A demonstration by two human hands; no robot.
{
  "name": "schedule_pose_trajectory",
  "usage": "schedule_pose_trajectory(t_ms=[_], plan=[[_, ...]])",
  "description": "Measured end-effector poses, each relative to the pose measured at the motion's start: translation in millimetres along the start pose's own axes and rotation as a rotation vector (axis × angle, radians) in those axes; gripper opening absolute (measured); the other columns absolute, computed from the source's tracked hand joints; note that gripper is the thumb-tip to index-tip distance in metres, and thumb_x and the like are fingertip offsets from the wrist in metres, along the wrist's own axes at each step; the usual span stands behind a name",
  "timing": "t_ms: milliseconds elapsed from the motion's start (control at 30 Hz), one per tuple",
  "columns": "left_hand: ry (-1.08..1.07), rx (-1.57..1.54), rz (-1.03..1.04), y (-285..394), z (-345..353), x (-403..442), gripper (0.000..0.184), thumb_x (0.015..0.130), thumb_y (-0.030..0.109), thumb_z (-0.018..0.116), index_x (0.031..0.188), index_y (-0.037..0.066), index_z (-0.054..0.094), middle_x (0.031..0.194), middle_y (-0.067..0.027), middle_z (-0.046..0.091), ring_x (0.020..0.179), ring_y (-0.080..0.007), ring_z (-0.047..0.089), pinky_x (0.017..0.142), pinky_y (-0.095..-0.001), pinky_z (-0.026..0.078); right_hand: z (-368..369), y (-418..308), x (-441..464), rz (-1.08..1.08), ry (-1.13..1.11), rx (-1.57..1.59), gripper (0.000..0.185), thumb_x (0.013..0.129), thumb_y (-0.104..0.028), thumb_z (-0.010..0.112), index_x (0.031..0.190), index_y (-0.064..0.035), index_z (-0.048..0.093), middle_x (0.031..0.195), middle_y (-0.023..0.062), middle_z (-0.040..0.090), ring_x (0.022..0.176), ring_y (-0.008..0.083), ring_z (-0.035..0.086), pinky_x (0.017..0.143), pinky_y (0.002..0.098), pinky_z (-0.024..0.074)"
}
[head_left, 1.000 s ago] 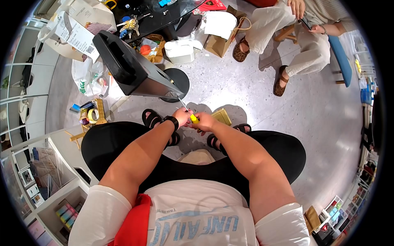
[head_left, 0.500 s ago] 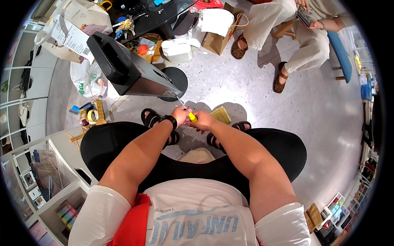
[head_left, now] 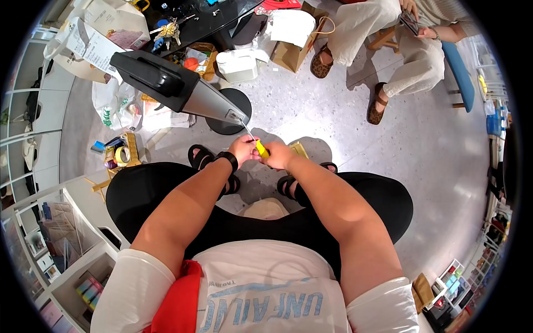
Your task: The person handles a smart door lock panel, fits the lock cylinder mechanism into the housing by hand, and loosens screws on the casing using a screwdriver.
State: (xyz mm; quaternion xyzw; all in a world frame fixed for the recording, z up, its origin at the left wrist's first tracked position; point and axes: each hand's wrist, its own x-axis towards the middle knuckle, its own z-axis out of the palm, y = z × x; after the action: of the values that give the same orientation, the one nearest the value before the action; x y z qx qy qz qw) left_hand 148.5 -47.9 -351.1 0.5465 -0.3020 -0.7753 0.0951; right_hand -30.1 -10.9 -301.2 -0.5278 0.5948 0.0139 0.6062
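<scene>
A yellow-handled screwdriver [head_left: 262, 149] is held between my two hands, its thin metal shaft pointing up and left. The shaft's tip meets the lower end of a tall black and silver device [head_left: 208, 104], which leans over a round black base [head_left: 237, 104]. My right hand [head_left: 277, 156] is wrapped round the yellow handle. Beside it, my left hand [head_left: 242, 151] is closed near the shaft and the front of the handle; its fingertips are partly hidden, and what they pinch is too small to tell.
A black table [head_left: 202, 22] with keys stands at the top, near a white container [head_left: 237, 65] and a paper bag [head_left: 294, 53]. Another person [head_left: 413, 61] sits at the upper right holding a phone. A yellow tin [head_left: 298, 150] lies behind my right hand.
The black and silver device has turned and tilted, its top lower and further left. My hands have stayed together on the screwdriver, whose handle now points more steeply.
</scene>
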Motion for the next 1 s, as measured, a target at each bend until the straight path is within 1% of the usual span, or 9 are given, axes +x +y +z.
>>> schedule_pose_trajectory(t_ms=[67, 167, 367, 467, 567, 667, 800, 900, 1000], plan=[[-0.009, -0.052, -0.007, 3, 3, -1, 0.024, 0.101, 0.016, 0.054, 0.121, 0.002, 0.057, 0.098, -0.0070, 0.060, 0.080, -0.0142, 0.060, 0.078, -0.0322, 0.057, 2, 13, 5, -0.126, 0.105, -0.152, 0.034, 0.082, -0.027, 0.071, 0.107, -0.0046, 0.068, 0.098, 0.0194, 0.071, 0.094, 0.0356, 0.068, 0.079, 0.0428, 0.0553], [-0.017, -0.120, -0.010, 8, 8, -1, 0.027, 0.099, 0.020, 0.060, 0.119, 0.002, 0.057, 0.098, -0.0070, 0.061, 0.082, -0.0146, 0.061, 0.079, -0.0319, 0.057, -6, 9, -5, -0.131, 0.147, -0.105, 0.034, 0.080, -0.027, 0.071, 0.106, -0.0060, 0.069, 0.103, 0.0209, 0.070, 0.101, 0.0397, 0.065, 0.090, 0.0451, 0.0507], [0.055, -0.140, 0.050, 10, 24, 8, 0.028, 0.097, 0.019, 0.065, 0.116, 0.000, 0.058, 0.097, -0.0073, 0.062, 0.083, -0.0156, 0.062, 0.078, -0.0320, 0.057, -19, 21, -1, -0.169, 0.211, -0.187, 0.034, 0.080, -0.027, 0.068, 0.106, -0.0041, 0.068, 0.102, 0.0223, 0.069, 0.097, 0.0397, 0.065, 0.089, 0.0446, 0.0515], [0.074, -0.180, 0.117, 2, 23, 18, 0.024, 0.097, 0.015, 0.064, 0.113, -0.002, 0.059, 0.097, -0.0082, 0.063, 0.083, -0.0165, 0.062, 0.076, -0.0323, 0.056, -20, 37, 13, -0.252, 0.218, -0.031, 0.035, 0.080, -0.027, 0.069, 0.106, -0.0044, 0.067, 0.096, 0.0188, 0.071, 0.086, 0.0356, 0.069, 0.078, 0.0433, 0.0556], [0.105, -0.100, 0.171, -2, 21, 21, 0.022, 0.097, 0.013, 0.064, 0.112, -0.003, 0.061, 0.099, -0.0096, 0.064, 0.084, -0.0178, 0.063, 0.074, -0.0326, 0.055, -12, 33, 14, 0.154, -0.120, 0.714, 0.026, 0.080, -0.027, 0.069, 0.099, -0.0086, 0.066, 0.079, 0.0104, 0.067, 0.067, 0.0247, 0.066, 0.054, 0.0373, 0.0512], [0.121, -0.005, 0.199, -5, 17, 21, 0.022, 0.097, 0.012, 0.064, 0.112, -0.004, 0.061, 0.100, -0.0110, 0.065, 0.087, -0.0190, 0.064, 0.073, -0.0328, 0.054, -9, 36, 27, 0.242, -0.431, 0.903, 0.016, 0.081, -0.025, 0.067, 0.089, -0.0124, 0.062, 0.065, 0.0007, 0.054, 0.051, 0.0131, 0.052, 0.041, 0.0282, 0.0353], [0.104, -0.078, 0.208, -9, 15, 25, 0.022, 0.097, 0.011, 0.063, 0.114, -0.004, 0.061, 0.104, -0.0119, 0.065, 0.089, -0.0199, 0.065, 0.076, -0.0341, 0.056, -1, 50, 47, 0.209, -0.367, 0.751, 0.015, 0.081, -0.024, 0.064, 0.082, -0.0098, 0.058, 0.059, 0.0007, 0.050, 0.042, 0.0120, 0.036, 0.039, 0.0288, 0.0275], [0.104, -0.178, 0.192, -4, 21, 23, 0.022, 0.097, 0.011, 0.063, 0.114, -0.003, 0.061, 0.105, -0.0120, 0.065, 0.091, -0.0202, 0.064, 0.080, -0.0343, 0.056, -30, 25, 27, 0.190, -0.228, 0.387, 0.019, 0.080, -0.025, 0.065, 0.073, -0.0089, 0.058, 0.056, 0.0028, 0.051, 0.042, 0.0138, 0.041, 0.039, 0.0312, 0.0296], [0.094, -0.209, 0.150, -2, 22, 22, 0.023, 0.097, 0.011, 0.063, 0.115, -0.002, 0.061, 0.106, -0.0121, 0.065, 0.093, -0.0206, 0.064, 0.082, -0.0341, 0.055, -26, 30, 36, 0.085, -0.078, 0.116, 0.029, 0.081, -0.029, 0.067, 0.070, -0.0021, 0.063, 0.060, 0.0115, 0.059, 0.049, 0.0230, 0.057, 0.045, 0.0387, 0.0427]])
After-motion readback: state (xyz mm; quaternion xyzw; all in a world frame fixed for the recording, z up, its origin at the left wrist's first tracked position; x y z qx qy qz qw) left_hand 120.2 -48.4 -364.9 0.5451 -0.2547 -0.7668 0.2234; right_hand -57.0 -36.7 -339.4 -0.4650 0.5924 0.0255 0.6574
